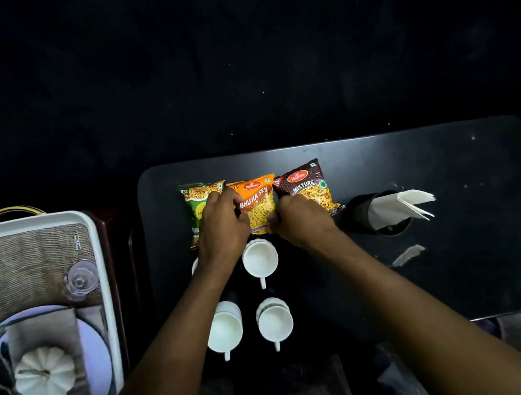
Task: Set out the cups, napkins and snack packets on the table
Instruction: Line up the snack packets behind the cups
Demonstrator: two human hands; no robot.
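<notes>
- Cups: nearest pair (224, 329) (275, 322) stand placed, third (260, 259) behind; a fourth is half hidden.
- I close both hands, left (221, 225) and right (301, 218), on the orange packet (258, 202), between green (197, 211) and brown (308, 185).
- Napkins (398, 206) sit in the holder; setting looks nearly done.

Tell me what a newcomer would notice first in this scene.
Three bright snack packets lie in a row at the dark table's far side, with the left hand and right hand on the orange middle one. White cups stand just nearer the person, and white napkins stick out of a dark holder to the right.
</notes>
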